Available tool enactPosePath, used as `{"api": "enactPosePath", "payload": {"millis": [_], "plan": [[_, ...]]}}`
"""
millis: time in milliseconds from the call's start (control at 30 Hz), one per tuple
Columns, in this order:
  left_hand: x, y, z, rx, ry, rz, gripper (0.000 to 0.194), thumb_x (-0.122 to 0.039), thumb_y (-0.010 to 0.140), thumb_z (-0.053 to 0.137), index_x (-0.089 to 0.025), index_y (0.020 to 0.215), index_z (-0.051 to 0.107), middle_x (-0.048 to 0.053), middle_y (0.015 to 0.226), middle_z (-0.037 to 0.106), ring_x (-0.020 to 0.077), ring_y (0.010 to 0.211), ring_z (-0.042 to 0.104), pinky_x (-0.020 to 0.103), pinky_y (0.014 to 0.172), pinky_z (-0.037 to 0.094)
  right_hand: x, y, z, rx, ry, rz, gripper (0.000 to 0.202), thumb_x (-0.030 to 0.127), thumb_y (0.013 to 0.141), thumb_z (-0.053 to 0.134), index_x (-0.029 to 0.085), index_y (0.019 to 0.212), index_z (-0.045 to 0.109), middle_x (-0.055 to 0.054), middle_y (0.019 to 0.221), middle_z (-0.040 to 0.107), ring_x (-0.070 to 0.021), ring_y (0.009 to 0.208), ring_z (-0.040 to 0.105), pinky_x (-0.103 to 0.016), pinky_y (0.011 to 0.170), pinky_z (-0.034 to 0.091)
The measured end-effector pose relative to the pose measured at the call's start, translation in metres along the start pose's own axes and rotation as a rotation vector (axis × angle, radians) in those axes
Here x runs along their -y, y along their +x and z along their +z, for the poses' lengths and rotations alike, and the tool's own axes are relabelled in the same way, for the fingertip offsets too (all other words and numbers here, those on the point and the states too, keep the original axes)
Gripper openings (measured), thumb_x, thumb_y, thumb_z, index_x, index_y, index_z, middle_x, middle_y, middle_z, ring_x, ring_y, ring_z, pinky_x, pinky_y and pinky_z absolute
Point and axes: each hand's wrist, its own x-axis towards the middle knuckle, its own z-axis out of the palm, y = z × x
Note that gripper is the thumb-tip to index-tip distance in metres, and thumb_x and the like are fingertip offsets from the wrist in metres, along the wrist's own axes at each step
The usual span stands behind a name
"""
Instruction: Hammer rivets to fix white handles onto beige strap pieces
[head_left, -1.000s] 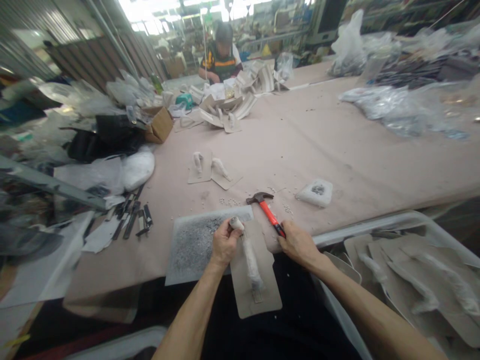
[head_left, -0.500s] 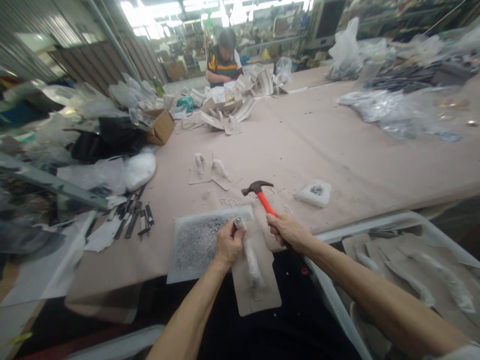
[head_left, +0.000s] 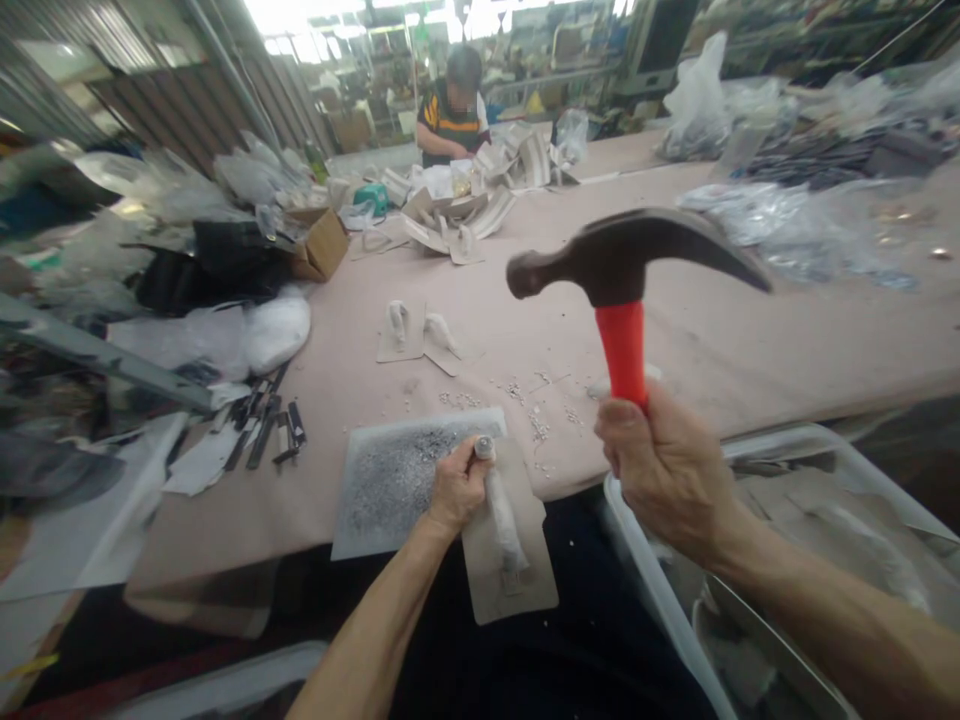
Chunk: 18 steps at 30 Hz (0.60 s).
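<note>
My right hand (head_left: 671, 475) is wrapped round the red grip of a claw hammer (head_left: 621, 345), which is raised upright, close to the camera, its dark head up. Below and to the left, my left hand (head_left: 456, 488) pinches the upper end of a white-wrapped handle (head_left: 504, 515) on a flat beige panel (head_left: 531, 592). A small round metal piece (head_left: 485, 446) shows at the fingertips; I cannot tell whether it is fixed to the handle. The panel's top lies over a speckled, worn board (head_left: 367, 510) at the table edge, and its lower part hangs over my lap.
Tiny bits (head_left: 538, 425) are scattered on the table (head_left: 525, 300). Two handled panels (head_left: 400, 335) lie beyond the board. Dark tools (head_left: 262, 435) lie left. A white bin (head_left: 622, 525) with more panels stands right. A person (head_left: 454, 115) sits at the far side.
My right hand has lifted the hammer up, towards the camera and to the right, away from the handle. My left hand and the panel have stayed almost in place.
</note>
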Motion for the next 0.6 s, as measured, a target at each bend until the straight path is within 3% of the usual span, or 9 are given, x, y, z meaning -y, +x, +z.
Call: {"api": "enactPosePath", "payload": {"millis": [167, 267, 367, 467, 533, 600], "plan": [[0.0, -0.001, 0.0, 0.027, 0.025, -0.007, 0.02, -0.022, 0.085, 0.057, -0.023, 0.102, 0.069, -0.001, 0.075, 0.067, 0.0159, 0.068, 0.06, 0.026, 0.068, 0.047, -0.015, -0.019, 0.021, 0.417, -0.227, -0.074, 0.032, 0.039, 0.102, 0.036, 0.02, 0.082, 0.053, -0.001, 0.055, 0.053, -0.0134, 0.045, 0.041, -0.029, 0.05, 0.015], [-0.001, -0.002, -0.001, 0.019, 0.025, -0.019, 0.024, -0.023, 0.086, 0.058, -0.023, 0.107, 0.069, 0.0, 0.077, 0.068, 0.0162, 0.069, 0.061, 0.026, 0.069, 0.048, -0.031, -0.019, 0.025, 0.552, -0.303, -0.018, 0.032, 0.04, 0.103, 0.037, 0.019, 0.089, 0.058, -0.004, 0.065, 0.062, -0.0153, 0.053, 0.051, -0.03, 0.053, 0.016], [-0.002, -0.002, -0.001, 0.018, -0.019, -0.031, 0.02, -0.024, 0.086, 0.059, -0.022, 0.103, 0.07, 0.001, 0.084, 0.072, 0.0174, 0.076, 0.066, 0.027, 0.073, 0.05, -0.053, -0.015, 0.039, 0.573, -0.193, 0.119, 0.038, 0.042, 0.104, 0.034, 0.018, 0.09, 0.06, -0.006, 0.071, 0.065, -0.0173, 0.062, 0.058, -0.029, 0.056, 0.024], [-0.002, -0.001, 0.0, 0.012, -0.079, -0.054, 0.018, -0.026, 0.085, 0.062, -0.021, 0.1, 0.07, 0.003, 0.089, 0.075, 0.0185, 0.081, 0.069, 0.028, 0.077, 0.052, -0.075, -0.011, 0.067, 0.57, -0.154, 0.232, 0.038, 0.042, 0.104, 0.034, 0.016, 0.095, 0.06, -0.008, 0.081, 0.068, -0.0202, 0.071, 0.062, -0.029, 0.061, 0.033], [-0.003, -0.001, -0.001, -0.003, -0.108, -0.071, 0.019, -0.027, 0.085, 0.064, -0.021, 0.101, 0.071, 0.003, 0.089, 0.075, 0.0188, 0.081, 0.07, 0.028, 0.077, 0.053, -0.08, -0.011, 0.085, 0.475, -0.222, 0.211, 0.031, 0.037, 0.101, 0.041, 0.013, 0.107, 0.06, -0.014, 0.095, 0.068, -0.0245, 0.083, 0.064, -0.032, 0.068, 0.04], [-0.003, -0.002, 0.0, -0.029, -0.12, -0.084, 0.02, -0.028, 0.083, 0.066, -0.021, 0.101, 0.071, 0.003, 0.087, 0.075, 0.0186, 0.079, 0.07, 0.028, 0.075, 0.054, -0.072, -0.014, 0.096, 0.305, -0.248, 0.048, 0.034, 0.027, 0.096, 0.05, 0.011, 0.125, 0.055, -0.02, 0.12, 0.062, -0.0295, 0.103, 0.06, -0.039, 0.083, 0.044]]}}
